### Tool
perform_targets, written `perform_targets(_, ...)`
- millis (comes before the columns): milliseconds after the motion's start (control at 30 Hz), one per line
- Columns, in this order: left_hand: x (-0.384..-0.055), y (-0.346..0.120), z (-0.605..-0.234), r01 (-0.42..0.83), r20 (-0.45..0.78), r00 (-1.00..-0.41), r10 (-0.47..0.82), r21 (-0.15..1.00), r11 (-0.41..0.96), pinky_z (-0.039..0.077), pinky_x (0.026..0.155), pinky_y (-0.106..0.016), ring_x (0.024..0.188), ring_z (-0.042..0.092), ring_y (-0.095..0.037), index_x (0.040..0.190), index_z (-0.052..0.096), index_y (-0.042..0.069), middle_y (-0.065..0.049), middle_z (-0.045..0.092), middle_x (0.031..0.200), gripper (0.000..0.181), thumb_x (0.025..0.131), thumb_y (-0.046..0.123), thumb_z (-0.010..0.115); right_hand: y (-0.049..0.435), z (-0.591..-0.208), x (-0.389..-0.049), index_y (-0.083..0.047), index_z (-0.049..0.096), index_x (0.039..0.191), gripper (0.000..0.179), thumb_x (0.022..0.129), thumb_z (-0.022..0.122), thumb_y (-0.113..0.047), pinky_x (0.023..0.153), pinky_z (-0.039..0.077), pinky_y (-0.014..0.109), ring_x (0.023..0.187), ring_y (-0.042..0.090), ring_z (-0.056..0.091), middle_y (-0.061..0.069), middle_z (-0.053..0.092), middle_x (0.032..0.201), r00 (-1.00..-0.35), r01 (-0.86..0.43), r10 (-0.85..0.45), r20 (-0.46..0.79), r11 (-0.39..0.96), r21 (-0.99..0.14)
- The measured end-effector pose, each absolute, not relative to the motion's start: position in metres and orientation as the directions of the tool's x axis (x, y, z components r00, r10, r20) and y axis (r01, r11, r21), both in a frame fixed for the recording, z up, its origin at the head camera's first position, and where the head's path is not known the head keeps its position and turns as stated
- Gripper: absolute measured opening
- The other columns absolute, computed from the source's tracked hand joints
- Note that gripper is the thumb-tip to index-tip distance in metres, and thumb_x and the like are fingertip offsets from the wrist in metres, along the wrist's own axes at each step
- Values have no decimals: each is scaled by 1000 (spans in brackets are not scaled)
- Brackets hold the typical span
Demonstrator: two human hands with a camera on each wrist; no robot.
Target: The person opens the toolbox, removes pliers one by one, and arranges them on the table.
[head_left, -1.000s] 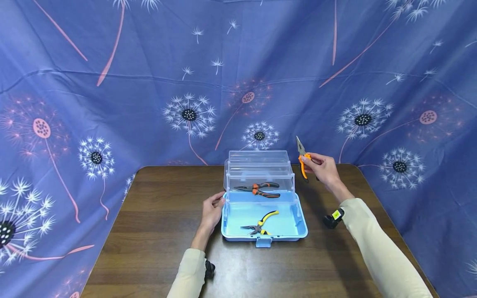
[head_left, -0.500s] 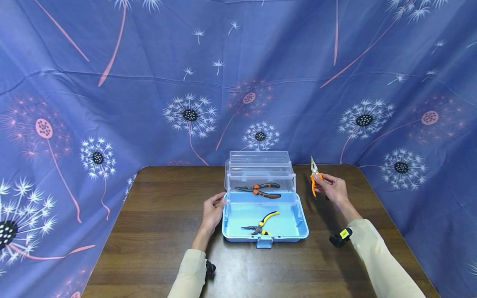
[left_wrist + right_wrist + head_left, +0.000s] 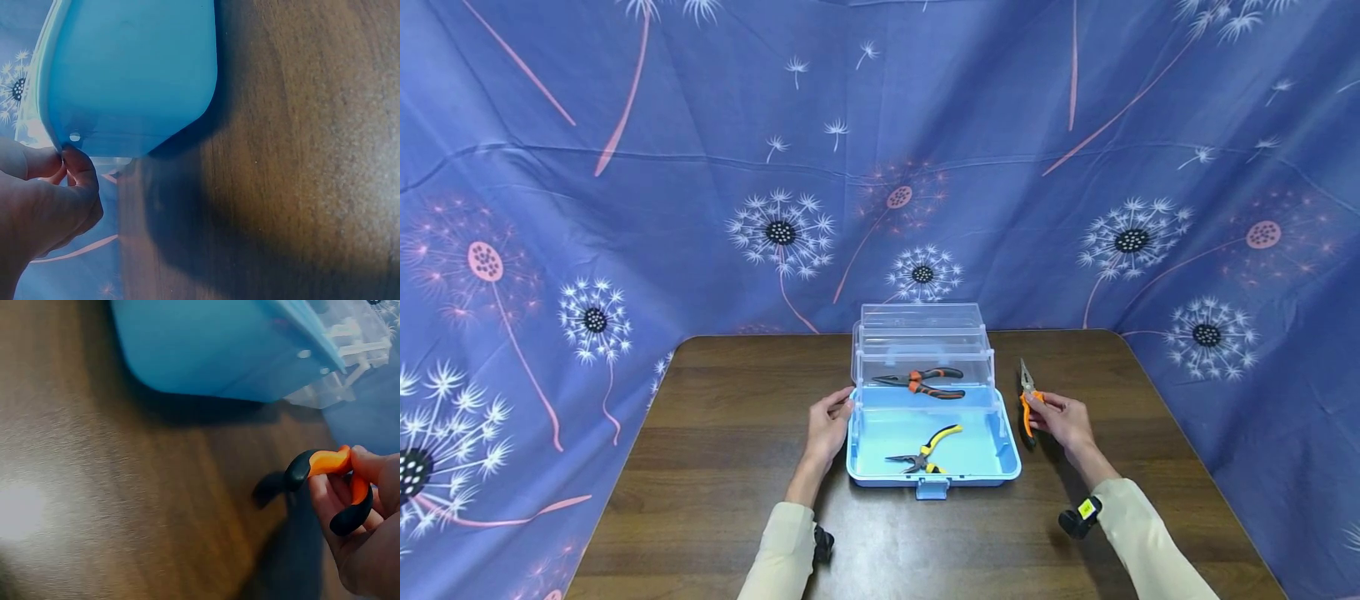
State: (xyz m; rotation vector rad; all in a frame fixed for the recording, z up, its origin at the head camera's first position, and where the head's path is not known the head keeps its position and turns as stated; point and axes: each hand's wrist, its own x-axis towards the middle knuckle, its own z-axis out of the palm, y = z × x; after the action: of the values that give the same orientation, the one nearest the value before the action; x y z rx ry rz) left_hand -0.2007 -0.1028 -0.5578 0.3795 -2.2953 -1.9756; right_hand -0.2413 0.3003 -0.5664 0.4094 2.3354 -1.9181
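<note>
A light-blue toolbox (image 3: 936,481) with clear fold-out trays stands on the table. My left hand (image 3: 827,427) pinches its left rim; the left wrist view shows thumb and fingertips at the rim's corner. To the right of the box, my right hand (image 3: 1066,421) pinches orange-and-black needle-nose pliers (image 3: 1027,407) by the handles, jaws pointing away. In the right wrist view the orange handles (image 3: 331,462) hang just above the tabletop, spread apart. Yellow-and-black pliers (image 3: 925,450) lie in the box's bottom. Red-and-black pliers (image 3: 917,383) lie in a clear tray above.
The brown wooden table (image 3: 722,467) reaches back to a blue cloth (image 3: 700,208) printed with dandelions. The clear trays (image 3: 922,333) stand raised at the back of the box. A latch (image 3: 932,489) sticks out at its front.
My right hand has lowered the orange pliers from above the table's back edge, down and nearer, to beside the toolbox's right side. My left hand stays at the box rim.
</note>
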Motion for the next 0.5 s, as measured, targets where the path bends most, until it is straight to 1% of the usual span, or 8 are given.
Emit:
perform_targets(100, -200, -103, -557, -134, -98, -964, -247, 982, 135, 54, 89, -37, 104, 63, -26, 130, 69, 1, -18, 67, 120, 29, 103, 3, 59, 299, -573, -238, 19, 52, 136, 53, 101, 68, -16, 69, 60, 26, 73, 6, 70, 3, 76, 91, -954, 282, 170, -249, 215, -935)
perform_targets(233, -200, -103, -557, -135, -100, -964, -246, 982, 130, 54, 88, -35, 104, 63, -26, 130, 70, 1, -17, 67, 120, 29, 103, 3, 59, 296, -576, -235, 15, 58, 133, 50, 99, 71, -20, 68, 60, 26, 75, 10, 71, 14, 76, 99, -953, 285, 206, -224, 347, -894)
perform_targets(300, -199, -103, -557, -131, -96, -965, -245, 983, 128, 54, 87, -35, 104, 63, -26, 130, 69, 0, -18, 67, 120, 29, 103, 3, 59, 293, -576, -234, 12, 62, 131, 49, 98, 72, -23, 69, 60, 28, 79, 17, 73, 20, 74, 104, -955, 278, 220, -198, 442, -853)
perform_targets(367, -199, -104, -556, -131, -98, -965, -243, 984, 123, 54, 87, -34, 104, 63, -27, 130, 69, 0, -18, 67, 120, 29, 103, 3, 59, 292, -575, -233, 10, 65, 129, 51, 98, 72, -29, 75, 60, 33, 88, 25, 72, 25, 72, 110, -955, 276, 244, -166, 540, -795)
perform_targets(433, -199, -104, -556, -131, -99, -966, -240, 984, 119, 54, 88, -35, 105, 63, -27, 130, 69, 0, -18, 67, 120, 29, 103, 3, 59, 291, -574, -231, 7, 67, 127, 51, 97, 73, -34, 81, 56, 40, 97, 33, 68, 26, 71, 114, -955, 275, 264, -136, 617, -737)
perform_targets(500, -199, -104, -556, -128, -97, -966, -238, 984, 121, 54, 89, -36, 105, 63, -27, 130, 69, 0, -18, 67, 120, 30, 103, 3, 59, 292, -573, -230, 7, 68, 125, 52, 97, 72, -36, 83, 50, 44, 102, 39, 64, 26, 70, 116, -956, 268, 272, -109, 667, -695)
